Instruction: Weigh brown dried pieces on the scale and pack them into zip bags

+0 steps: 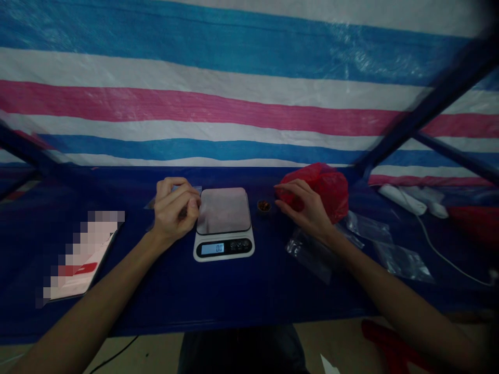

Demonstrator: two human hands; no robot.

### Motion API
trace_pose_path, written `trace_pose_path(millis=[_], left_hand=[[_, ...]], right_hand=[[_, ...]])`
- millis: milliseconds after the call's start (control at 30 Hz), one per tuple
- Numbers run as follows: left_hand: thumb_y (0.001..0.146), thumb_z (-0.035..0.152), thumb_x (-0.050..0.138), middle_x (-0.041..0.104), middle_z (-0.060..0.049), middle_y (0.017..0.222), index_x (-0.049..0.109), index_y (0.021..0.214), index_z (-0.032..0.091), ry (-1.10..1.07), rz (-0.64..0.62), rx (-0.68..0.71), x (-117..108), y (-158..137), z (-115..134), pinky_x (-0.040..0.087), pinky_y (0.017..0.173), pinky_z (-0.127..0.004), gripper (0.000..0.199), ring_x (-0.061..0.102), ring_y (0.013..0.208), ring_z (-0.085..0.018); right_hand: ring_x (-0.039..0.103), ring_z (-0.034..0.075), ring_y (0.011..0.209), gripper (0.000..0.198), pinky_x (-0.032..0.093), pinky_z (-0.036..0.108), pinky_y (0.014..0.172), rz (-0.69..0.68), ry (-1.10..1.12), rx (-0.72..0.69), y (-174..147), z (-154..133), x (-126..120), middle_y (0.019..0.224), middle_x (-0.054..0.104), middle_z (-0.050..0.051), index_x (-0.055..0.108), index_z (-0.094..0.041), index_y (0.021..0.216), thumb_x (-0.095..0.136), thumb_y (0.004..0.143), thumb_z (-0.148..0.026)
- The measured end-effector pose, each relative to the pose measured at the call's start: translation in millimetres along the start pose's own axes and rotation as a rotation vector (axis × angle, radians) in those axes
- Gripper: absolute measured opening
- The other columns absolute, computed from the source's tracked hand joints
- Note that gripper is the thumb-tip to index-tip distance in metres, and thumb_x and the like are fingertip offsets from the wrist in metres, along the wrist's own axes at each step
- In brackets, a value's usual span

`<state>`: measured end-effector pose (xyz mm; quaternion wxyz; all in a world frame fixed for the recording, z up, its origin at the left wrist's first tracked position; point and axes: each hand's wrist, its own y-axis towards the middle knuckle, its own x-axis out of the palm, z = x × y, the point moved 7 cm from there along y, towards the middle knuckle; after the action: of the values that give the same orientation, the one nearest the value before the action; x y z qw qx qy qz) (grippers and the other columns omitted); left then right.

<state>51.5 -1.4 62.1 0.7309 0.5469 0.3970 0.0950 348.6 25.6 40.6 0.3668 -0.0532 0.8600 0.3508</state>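
A white kitchen scale (198,252) with a square metal plate (224,210) stands in the middle of the blue table, its display (212,249) reading 0.0. The plate bears nothing. My left hand (173,210) is loosely curled at the plate's left edge, and I see nothing in its fingers. Right of the scale is a small round cup (264,206) of brownish bits. My right hand (306,208) hovers just beyond it, thumb and fingers apart and holding nothing visible. A crumpled red plastic bag (331,192) lies behind that hand.
Clear plastic bags (310,254) lie under and right of my right forearm. A power strip (401,200) with a white cable sits farther right. On the left lies a flat tablet-like device (83,259), partly pixelated. Striped sheeting (234,72) hangs behind the table.
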Motion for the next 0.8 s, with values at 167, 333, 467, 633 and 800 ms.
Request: trace_pose_path(millis=[167,333,467,633,800], left_hand=[[0.087,0.014,0.056,0.069,-0.002,0.070,0.060,0.073,0.022,-0.029,-0.026,0.027,1.6,0.4,1.1,0.041,0.082,-0.045,0.017,0.062,0.083,-0.025],[0.087,0.011,0.056,0.069,-0.003,0.072,0.059,0.073,0.021,-0.019,0.000,0.054,-2.1,5.2,6.5,0.039,0.080,-0.044,0.018,0.061,0.085,-0.025],[0.087,0.011,0.055,0.070,-0.004,0.074,0.059,0.073,0.020,-0.009,0.003,0.067,-4.3,7.1,9.1,0.039,0.079,-0.043,0.017,0.061,0.087,-0.025],[0.088,0.011,0.055,0.070,-0.004,0.074,0.059,0.072,0.020,0.005,0.033,0.060,-11.0,7.1,5.2,0.038,0.081,-0.043,0.019,0.060,0.088,-0.025],[0.089,0.013,0.055,0.069,-0.005,0.074,0.058,0.072,0.020,0.023,0.029,0.028,-13.4,4.9,-2.7,0.037,0.080,-0.043,0.019,0.059,0.089,-0.025]], right_hand=[[0.060,0.029,0.106,0.053,0.051,0.048,0.096,-0.206,-0.046,0.069,-3.0,14.0,33.2,0.112,0.067,0.011,0.064,-0.021,0.130,0.079,0.084,-0.044],[0.059,0.028,0.102,0.028,0.050,0.046,0.093,-0.211,-0.074,0.066,0.6,6.2,38.7,0.107,0.069,0.009,0.070,-0.020,0.111,0.076,0.089,-0.035],[0.059,0.026,0.098,0.025,0.048,0.043,0.091,-0.111,-0.056,0.031,18.5,-11.6,25.1,0.102,0.070,0.007,0.070,-0.021,0.107,0.078,0.087,-0.033],[0.058,0.025,0.101,0.028,0.046,0.042,0.092,-0.180,-0.026,-0.079,43.9,-48.9,48.0,0.107,0.070,0.008,0.071,-0.020,0.110,0.077,0.088,-0.037],[0.057,0.027,0.108,0.041,0.045,0.044,0.096,-0.306,-0.041,-0.130,53.0,-63.2,82.4,0.115,0.068,0.011,0.071,-0.018,0.116,0.078,0.086,-0.045]])
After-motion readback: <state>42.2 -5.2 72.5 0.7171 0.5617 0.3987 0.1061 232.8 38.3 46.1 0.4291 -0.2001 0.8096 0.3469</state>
